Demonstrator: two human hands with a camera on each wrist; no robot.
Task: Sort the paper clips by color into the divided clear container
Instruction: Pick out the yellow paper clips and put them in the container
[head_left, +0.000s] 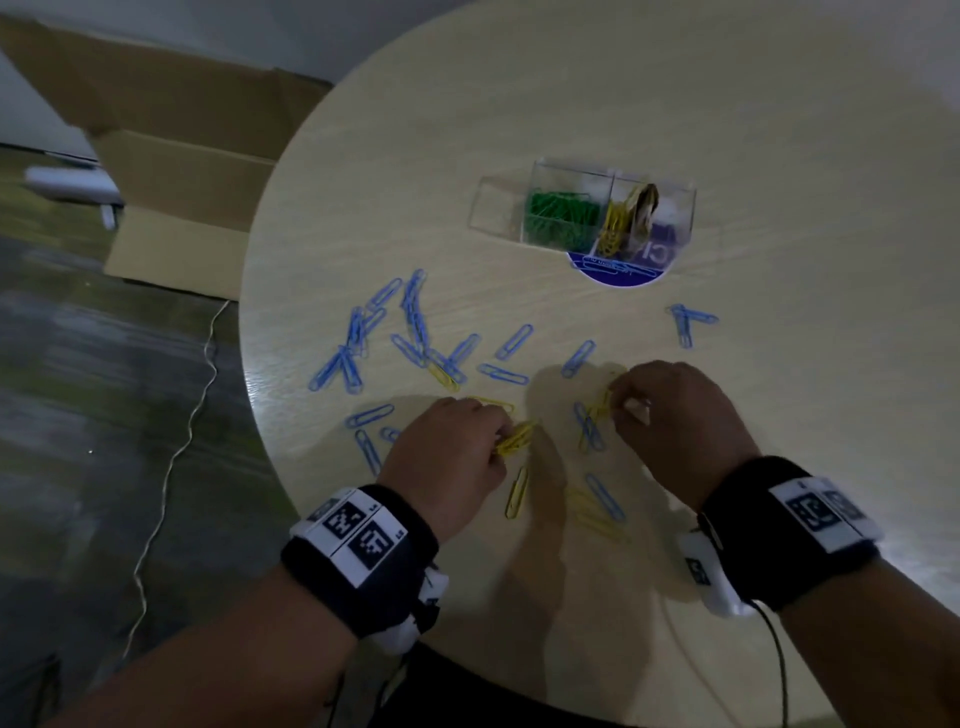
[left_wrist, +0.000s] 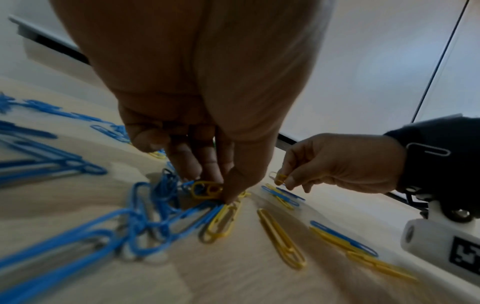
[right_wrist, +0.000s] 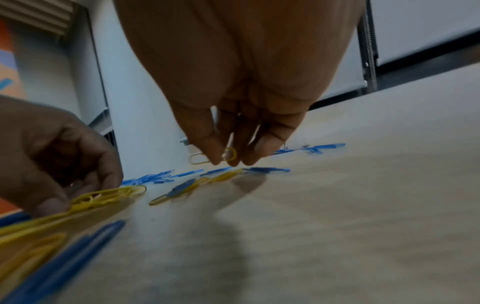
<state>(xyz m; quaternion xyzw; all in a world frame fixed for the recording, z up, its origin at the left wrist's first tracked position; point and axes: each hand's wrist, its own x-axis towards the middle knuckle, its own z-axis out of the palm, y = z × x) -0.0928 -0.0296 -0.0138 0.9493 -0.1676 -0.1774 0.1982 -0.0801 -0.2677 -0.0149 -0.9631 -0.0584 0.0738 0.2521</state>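
Blue paper clips (head_left: 410, 332) lie scattered over the round table (head_left: 675, 130), with a few yellow paper clips (head_left: 517, 491) near the front edge. The clear divided container (head_left: 608, 208) stands farther back; green clips (head_left: 561, 213) fill one compartment and yellow clips (head_left: 618, 223) another. My left hand (head_left: 457, 452) pinches a small bunch of yellow clips (left_wrist: 207, 190) just above the table. My right hand (head_left: 675, 415) pinches yellow clips (right_wrist: 228, 155) by the fingertips, above a crossed blue and yellow pair (head_left: 589, 431).
A purple round label (head_left: 623, 265) lies under the container's front. An open cardboard box (head_left: 171, 171) stands on the floor left of the table, and a thin white cable (head_left: 176, 452) runs along the floor. The table's edge curves close past my left wrist.
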